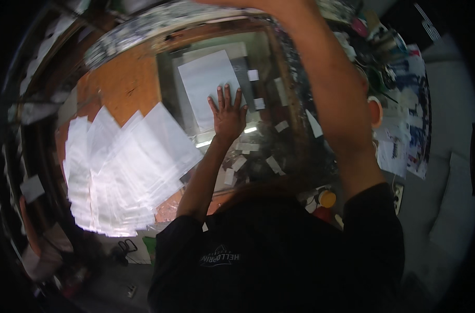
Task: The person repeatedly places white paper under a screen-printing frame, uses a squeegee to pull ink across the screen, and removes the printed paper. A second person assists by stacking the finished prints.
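Note:
My left hand [228, 116] lies flat with its fingers spread on a white rectangular sheet [203, 78]. The sheet rests slightly askew on a dark glass-like panel [167, 78] set in the worktop. Raised across the right side, my right arm [328, 78] bends left along the top edge; its hand is beyond the picture, so what it holds is hidden. Left of my left forearm, a fanned pile of thin white sheets or flat bags [128, 167] covers part of the orange-brown wooden board [125, 86].
Small pale tape pieces [274, 165] dot the panel. A paint-smeared light frame edge [138, 34] crosses the far side. At right stand cluttered containers [388, 41], a cup with an orange inside [375, 111] and stained papers [417, 115]. A yellow-lidded jar [327, 199] sits near my right side.

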Demonstrator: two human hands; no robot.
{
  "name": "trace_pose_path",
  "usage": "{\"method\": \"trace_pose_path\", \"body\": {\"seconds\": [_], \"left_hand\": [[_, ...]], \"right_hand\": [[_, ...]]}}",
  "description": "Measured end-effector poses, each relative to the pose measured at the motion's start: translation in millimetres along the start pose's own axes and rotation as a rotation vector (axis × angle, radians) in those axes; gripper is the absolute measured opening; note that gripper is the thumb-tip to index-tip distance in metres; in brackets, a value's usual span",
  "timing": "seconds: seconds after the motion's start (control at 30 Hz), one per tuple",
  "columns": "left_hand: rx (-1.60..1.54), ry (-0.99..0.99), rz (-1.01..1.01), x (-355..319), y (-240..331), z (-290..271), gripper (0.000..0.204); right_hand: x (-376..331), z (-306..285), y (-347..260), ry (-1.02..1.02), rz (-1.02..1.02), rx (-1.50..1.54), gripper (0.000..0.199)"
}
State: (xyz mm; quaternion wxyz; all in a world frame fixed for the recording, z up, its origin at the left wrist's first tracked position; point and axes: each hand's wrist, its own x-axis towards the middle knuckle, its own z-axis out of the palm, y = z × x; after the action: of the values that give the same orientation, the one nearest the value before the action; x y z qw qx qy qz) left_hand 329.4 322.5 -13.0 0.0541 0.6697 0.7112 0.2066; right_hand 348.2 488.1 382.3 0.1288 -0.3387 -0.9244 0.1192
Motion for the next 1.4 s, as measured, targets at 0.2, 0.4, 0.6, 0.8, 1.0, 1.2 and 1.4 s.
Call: {"method": "trace_pose_path", "body": {"seconds": [0.2, 0.4, 0.6, 0.8, 1.0, 1.2, 1.4], "left_hand": [[-0.316, 0.056, -0.040, 15.7, 13.7, 6.7, 0.055], [0.081, 0.023, -0.212, -32.3, 7.1, -13.5, 0.059], [0.059, 0.019, -0.187, -56.2, 14.2, -16.9, 0.058], [-0.085, 0.018, -0.145, -49.2, 14.5, -22.3, 0.056], [-0.998, 0.315, -0.398, -64.7, 36.1, -141.8, 0.064], [-2.046, 0.264, -1.060, -122.7, 40.3, -144.3, 0.073], [-1.958, 0.219, -1.411, -127.6, 14.2, -91.3, 0.064]], "right_hand": [[-8.2, -3.0, 26.1, 0.137, -0.195, 0.311, 0.047], [-9.3, 8.0, 24.5, 0.323, -0.172, 0.174, 0.046], [-17.8, -23.7, 21.8, -0.045, -0.111, 0.405, 0.045], [20.0, -16.9, -7.6, -0.156, 0.353, 0.008, 0.040], [-75.1, 92.1, 8.9, 0.470, -0.255, 0.030, 0.048], [-190.2, 231.0, 18.3, 0.161, -0.105, -0.013, 0.053], [-200.4, 277.1, 30.7, 0.022, -0.013, 0.007, 0.075]]}}
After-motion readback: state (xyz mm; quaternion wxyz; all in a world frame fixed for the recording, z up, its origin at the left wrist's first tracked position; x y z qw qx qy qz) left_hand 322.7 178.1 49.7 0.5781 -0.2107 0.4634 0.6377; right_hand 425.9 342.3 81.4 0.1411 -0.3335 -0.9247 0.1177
